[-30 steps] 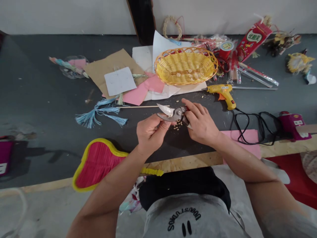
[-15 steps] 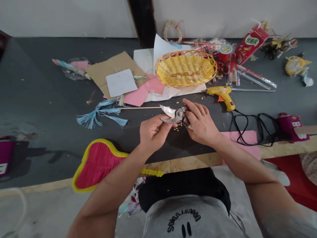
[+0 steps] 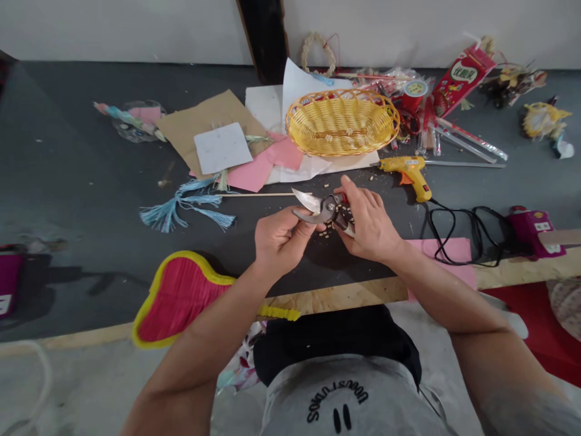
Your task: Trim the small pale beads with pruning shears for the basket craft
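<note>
In my right hand [image 3: 370, 221] is a pair of pruning shears [image 3: 323, 209], its blades apart and pointing left. The hand's thumb and fingers are around the handles. My left hand [image 3: 281, 236] is closed in a pinch right at the lower jaw; what its fingertips hold is too small or hidden to make out. Small pale cut bits [image 3: 324, 233] lie scattered on the dark table below the shears. Behind the left hand a thin pale stick [image 3: 258, 195] lies on the table, its left end by a blue tassel [image 3: 167, 209].
A yellow wicker basket [image 3: 342, 124] stands on papers at the back. To the right lies a yellow glue gun [image 3: 406, 172] with a black cord [image 3: 476, 221]. A red fan-like piece with yellow edging [image 3: 181, 297] overhangs the front edge beside my left forearm.
My right hand has loosened a little, and the handles of the shears stand farther apart. My left hand has barely moved. The camera view has shifted slightly.
</note>
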A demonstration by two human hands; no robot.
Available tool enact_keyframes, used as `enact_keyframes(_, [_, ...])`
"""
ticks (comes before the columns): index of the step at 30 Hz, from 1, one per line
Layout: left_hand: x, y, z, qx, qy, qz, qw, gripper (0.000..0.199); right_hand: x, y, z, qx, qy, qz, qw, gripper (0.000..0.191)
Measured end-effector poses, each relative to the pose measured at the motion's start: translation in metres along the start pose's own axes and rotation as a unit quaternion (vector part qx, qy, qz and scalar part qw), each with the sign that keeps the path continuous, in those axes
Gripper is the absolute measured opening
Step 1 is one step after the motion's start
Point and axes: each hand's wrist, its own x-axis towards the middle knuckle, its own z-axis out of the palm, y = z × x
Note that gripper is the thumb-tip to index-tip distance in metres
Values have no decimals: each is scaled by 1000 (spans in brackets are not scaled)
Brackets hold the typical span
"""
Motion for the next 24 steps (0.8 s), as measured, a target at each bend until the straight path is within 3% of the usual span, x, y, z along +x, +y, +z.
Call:
enact_keyframes(7, [-2, 0, 1, 11, 0, 14, 1000, 28, 0, -5, -1, -40, -41, 28, 998, 76])
enact_keyframes(15, [-3, -5, 5, -2, 0, -22, 1000, 29, -2, -5, -2, -58, -51, 56, 995, 75])
enact_keyframes(20, [-2, -8, 8, -11, 38, -44, 998, 22, 1, -4, -3, -69, -41, 52, 995, 75])
enact_keyframes(24, [-2, -10, 6, -43, 25, -50, 998, 21, 1, -3, -7, -70, -49, 26, 996, 77])
